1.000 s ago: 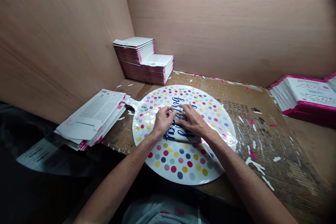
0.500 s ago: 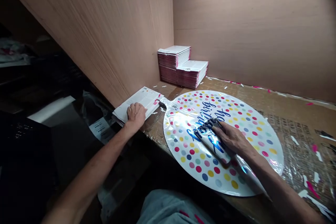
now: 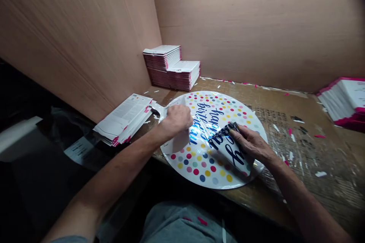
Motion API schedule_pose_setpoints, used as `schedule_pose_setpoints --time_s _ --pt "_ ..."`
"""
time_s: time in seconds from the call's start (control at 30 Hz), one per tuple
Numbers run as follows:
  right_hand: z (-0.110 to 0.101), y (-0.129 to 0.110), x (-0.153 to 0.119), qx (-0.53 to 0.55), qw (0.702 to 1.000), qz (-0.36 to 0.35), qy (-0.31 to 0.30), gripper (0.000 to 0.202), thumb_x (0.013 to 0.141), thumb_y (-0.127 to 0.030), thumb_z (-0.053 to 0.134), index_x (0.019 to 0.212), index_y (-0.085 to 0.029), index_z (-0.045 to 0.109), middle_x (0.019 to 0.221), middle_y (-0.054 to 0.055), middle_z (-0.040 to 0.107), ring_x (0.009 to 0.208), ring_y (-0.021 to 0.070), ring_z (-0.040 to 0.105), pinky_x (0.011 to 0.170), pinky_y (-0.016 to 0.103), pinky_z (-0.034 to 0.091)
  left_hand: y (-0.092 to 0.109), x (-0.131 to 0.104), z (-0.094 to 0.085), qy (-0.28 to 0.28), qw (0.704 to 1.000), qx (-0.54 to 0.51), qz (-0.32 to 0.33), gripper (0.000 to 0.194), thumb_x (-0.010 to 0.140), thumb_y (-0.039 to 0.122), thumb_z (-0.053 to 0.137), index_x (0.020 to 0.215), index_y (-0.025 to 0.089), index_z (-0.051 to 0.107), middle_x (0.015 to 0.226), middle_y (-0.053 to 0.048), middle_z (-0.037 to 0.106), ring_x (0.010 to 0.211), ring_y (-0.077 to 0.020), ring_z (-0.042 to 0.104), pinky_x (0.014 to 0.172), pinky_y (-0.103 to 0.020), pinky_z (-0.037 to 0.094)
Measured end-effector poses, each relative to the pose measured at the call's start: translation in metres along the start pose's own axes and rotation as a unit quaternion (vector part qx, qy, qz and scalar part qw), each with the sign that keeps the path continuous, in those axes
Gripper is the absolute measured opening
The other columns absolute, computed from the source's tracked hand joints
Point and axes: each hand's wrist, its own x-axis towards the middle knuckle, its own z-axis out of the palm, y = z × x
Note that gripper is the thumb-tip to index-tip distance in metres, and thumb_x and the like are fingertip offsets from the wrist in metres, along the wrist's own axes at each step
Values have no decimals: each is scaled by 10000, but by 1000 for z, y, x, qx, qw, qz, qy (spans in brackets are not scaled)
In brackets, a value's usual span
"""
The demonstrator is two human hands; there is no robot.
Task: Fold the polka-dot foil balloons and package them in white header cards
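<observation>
A flat round foil balloon (image 3: 214,175) with coloured dots and blue "happy birthday" lettering lies on the cardboard-covered table, its tail toward the left. My right hand (image 3: 251,142) grips a folded foil balloon (image 3: 232,151) with dark lettering and a black-looking edge, above the flat one's right part. My left hand (image 3: 179,117) is closed on a white card packet (image 3: 178,142), held over the balloon's left side and blurred by motion. Left of the balloon lies a loose pile of white packets (image 3: 124,115) with pink edges.
Two adjoining stacks of white and pink packets (image 3: 171,69) stand in the back corner against the wooden panels. More pink-edged packets (image 3: 346,98) stand at the far right. White and pink paper scraps (image 3: 321,174) litter the cardboard surface (image 3: 285,121).
My left hand has lifted a packet off the pile and carried it right, over the balloon. My right hand still holds the folded balloon. The view has turned right, showing packets at the far right.
</observation>
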Motion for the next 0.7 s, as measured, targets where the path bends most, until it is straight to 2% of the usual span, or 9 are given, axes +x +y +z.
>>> schedule_pose_setpoints --time_s 0.07,0.1,0.13,0.2,0.33,0.43,0.53,0.6,0.7 --pt "-11 3 -15 3 1000 19 12 460 876 -666 483 790 -215 514 656 -20 486 580 134 440 496 256 373 26 1 9 -8 1000 -4 9 476 935 511 477 1042 108 706 1020 -188 710 1057 -320 653 899 -386 491" --pt "-13 3 -22 6 1000 25 15 455 880 -661 481 791 -215 514 657 -22 483 576 133 436 493 256 369 30 -2 15 -8 1000 -6 10 511 947 539 441 1011 109 710 1000 -182 713 1029 -316 661 875 -382 498" --pt "-13 0 -28 8 1000 26 15 444 890 -649 474 800 -216 514 664 -21 488 580 134 440 497 256 370 28 -6 20 -6 1000 -8 15 532 958 552 410 990 114 709 988 -175 713 1007 -311 665 856 -382 503" --pt "-6 -11 -32 1 1000 6 8 408 919 -611 448 813 -222 512 689 -14 511 605 141 460 527 261 385 11 -16 33 9 998 -8 55 494 964 543 419 994 134 693 1007 -145 707 1004 -291 656 847 -372 503" --pt "30 -40 -15 -67 996 -50 -36 325 973 -500 396 821 -230 497 734 -8 559 664 149 505 619 264 398 -23 -31 58 52 976 29 211 332 947 458 528 1085 174 628 1153 -100 643 1116 -237 580 856 -318 500" --pt "58 -51 5 -180 980 -48 -66 265 986 -414 401 843 -226 522 762 5 597 686 157 540 633 264 369 -24 -32 70 67 961 95 250 294 973 376 490 1071 129 616 1095 -139 636 1059 -259 589 755 -328 520" --pt "74 -52 15 -264 961 -34 -79 263 991 -392 399 893 -220 573 819 37 635 742 182 586 644 272 365 -16 -27 75 77 950 133 271 187 942 159 470 941 74 637 915 -175 652 866 -272 635 611 -327 499" --pt "77 -52 16 -262 963 -29 -47 254 977 -397 430 1045 -206 582 977 79 650 860 210 614 687 278 397 -13 -25 75 81 946 132 284 199 892 43 447 846 81 637 803 -148 649 737 -251 639 549 -312 467" --pt "73 -55 15 -235 971 9 40 489 919 -420 534 1318 -148 454 1243 171 553 1033 257 594 760 308 440 -14 -25 72 110 944 118 289 213 880 21 432 828 96 624 769 -122 649 696 -230 635 542 -301 454"
